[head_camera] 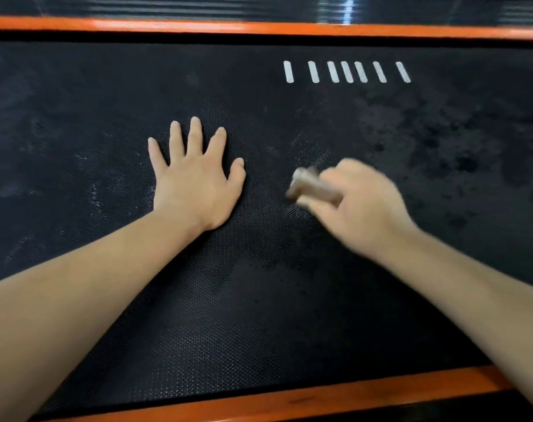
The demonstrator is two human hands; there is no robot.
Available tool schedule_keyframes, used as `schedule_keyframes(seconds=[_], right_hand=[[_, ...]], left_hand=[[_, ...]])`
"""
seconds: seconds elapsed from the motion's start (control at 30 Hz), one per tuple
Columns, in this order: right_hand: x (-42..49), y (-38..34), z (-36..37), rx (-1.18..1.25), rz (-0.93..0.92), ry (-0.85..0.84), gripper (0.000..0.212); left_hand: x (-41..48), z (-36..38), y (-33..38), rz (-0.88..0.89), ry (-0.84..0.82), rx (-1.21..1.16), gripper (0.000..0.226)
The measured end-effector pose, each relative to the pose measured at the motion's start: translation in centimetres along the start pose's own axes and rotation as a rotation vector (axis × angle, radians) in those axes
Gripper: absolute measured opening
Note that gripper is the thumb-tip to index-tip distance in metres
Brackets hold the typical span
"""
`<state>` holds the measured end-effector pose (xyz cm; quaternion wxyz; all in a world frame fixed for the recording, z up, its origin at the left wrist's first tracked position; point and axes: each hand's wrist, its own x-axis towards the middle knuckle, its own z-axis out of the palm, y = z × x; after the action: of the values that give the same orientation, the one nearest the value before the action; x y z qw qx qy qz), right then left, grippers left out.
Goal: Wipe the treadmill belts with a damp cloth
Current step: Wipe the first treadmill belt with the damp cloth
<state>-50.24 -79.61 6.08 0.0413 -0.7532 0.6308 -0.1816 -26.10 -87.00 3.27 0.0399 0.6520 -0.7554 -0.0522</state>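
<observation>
The black textured treadmill belt (259,300) fills the view, with pale dusty smears and darker damp-looking patches. My left hand (198,181) lies flat on the belt, palm down, fingers spread, holding nothing. To its right, my right hand (359,205) is blurred and closed around a small folded brownish cloth (309,187), whose end sticks out to the left of the fingers, low over the belt.
Orange side rails (259,27) run along the far edge and the near edge (320,394) of the belt. Several white dash marks (347,72) are printed on the belt at the upper right. A ribbed black surface (259,6) lies beyond the far rail.
</observation>
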Motion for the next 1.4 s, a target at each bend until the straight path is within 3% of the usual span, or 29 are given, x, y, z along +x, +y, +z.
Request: schedule_keyframes(seconds=[0.1,0.17,0.27,0.33,0.47,0.5,0.6,0.7,0.87,1.0,1.1,1.27,1.4], right_hand=[[1.8,1.3,-0.3,-0.048,0.258,0.039,0.045],[-0.5,-1.5,0.2,0.007,0.133,0.042,0.042],[-4.7,-4.5,0.1,0.209,-0.106,-0.13,0.04],[-3.5,-1.9,-0.3,0.112,-0.147,-0.101,0.038],[-0.5,3.9,-1.5,-0.071,0.229,0.039,0.041],[-1.2,3.5,-1.3,-0.069,0.227,0.061,0.041],[-5.2,-1.0,-0.8,0.102,0.002,-0.028,0.041],[-5.2,0.0,-1.1,0.108,-0.103,-0.073,0.041],[-0.3,5.7,-1.7,-0.068,0.278,0.072,0.042],[-4.7,0.7,-1.2,0.111,0.0,-0.019,0.039],[-4.1,2.2,-1.6,0.09,-0.095,-0.057,0.039],[2.2,7.8,-1.9,-0.107,0.313,0.091,0.046],[-2.8,1.6,-1.2,0.097,0.043,-0.028,0.04]], left_hand=[[-0.1,-0.1,0.1,-0.002,-0.003,-0.013,0.069],[-0.1,-0.1,0.1,-0.001,0.003,-0.009,0.069],[-0.2,-0.2,0.1,-0.001,0.01,-0.004,0.069],[-0.3,-0.3,0.2,0.004,0.002,-0.014,0.069],[-0.3,-0.9,0.3,0.006,-0.034,-0.055,0.064],[-0.3,-1.2,0.6,0.033,-0.025,-0.057,0.061],[0.0,-1.8,2.3,0.169,0.012,-0.046,0.052],[-0.2,-1.5,4.9,0.147,-0.057,-0.158,0.053],[-1.0,0.6,5.5,0.126,-0.011,-0.107,0.06],[-0.9,0.8,5.7,0.122,-0.011,-0.048,0.062],[-1.2,0.6,5.7,0.13,-0.016,-0.039,0.062],[-1.1,0.7,5.7,0.126,-0.025,-0.042,0.062],[-1.1,0.7,5.8,0.131,-0.015,-0.017,0.063]])
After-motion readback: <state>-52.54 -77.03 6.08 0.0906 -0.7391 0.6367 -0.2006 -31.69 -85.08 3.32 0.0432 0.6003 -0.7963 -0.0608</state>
